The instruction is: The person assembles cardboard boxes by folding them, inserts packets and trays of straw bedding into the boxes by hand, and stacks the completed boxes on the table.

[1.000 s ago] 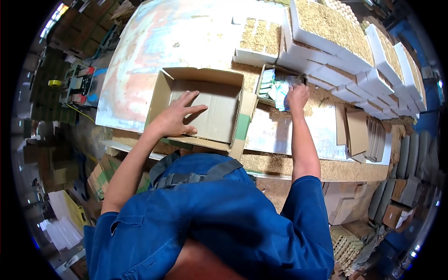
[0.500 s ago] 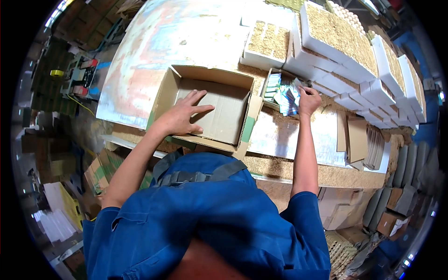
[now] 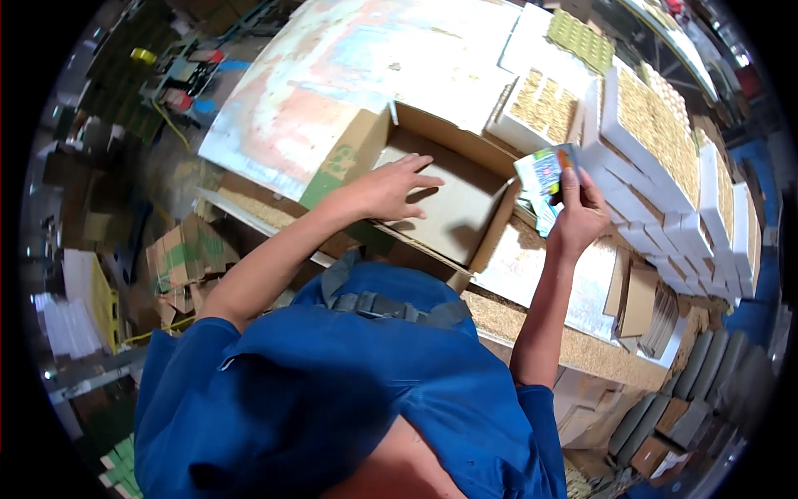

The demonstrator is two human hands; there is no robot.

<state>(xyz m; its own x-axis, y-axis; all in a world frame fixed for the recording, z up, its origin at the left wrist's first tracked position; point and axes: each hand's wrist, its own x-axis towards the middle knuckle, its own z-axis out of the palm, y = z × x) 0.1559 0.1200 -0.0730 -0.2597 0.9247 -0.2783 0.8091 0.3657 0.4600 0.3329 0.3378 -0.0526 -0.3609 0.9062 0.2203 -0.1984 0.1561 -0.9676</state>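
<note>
An open cardboard box (image 3: 453,218) stands on the table in front of me, its inside bare and its left flap folded outward. My left hand (image 3: 399,190) reaches over the near left side of this box, fingers spread, holding nothing. To the right of the box, my right hand (image 3: 582,214) pinches a thin, colourful printed leaflet (image 3: 544,172) between thumb and fingers. More printed papers (image 3: 544,218) show just below it, in a small box mostly hidden behind my hand and the big box's wall.
White foam trays filled with shavings (image 3: 652,137) are stacked along the right. Beside them lies a green egg tray (image 3: 580,41). Flat cardboard pieces (image 3: 638,301) stand at the right table end. Shavings cover the table's near edge (image 3: 598,362).
My right hand has lifted the leaflet up from the small box. My view has turned, so the box appears further right; its left flap now shows folded out. My left hand stays spread over the box.
</note>
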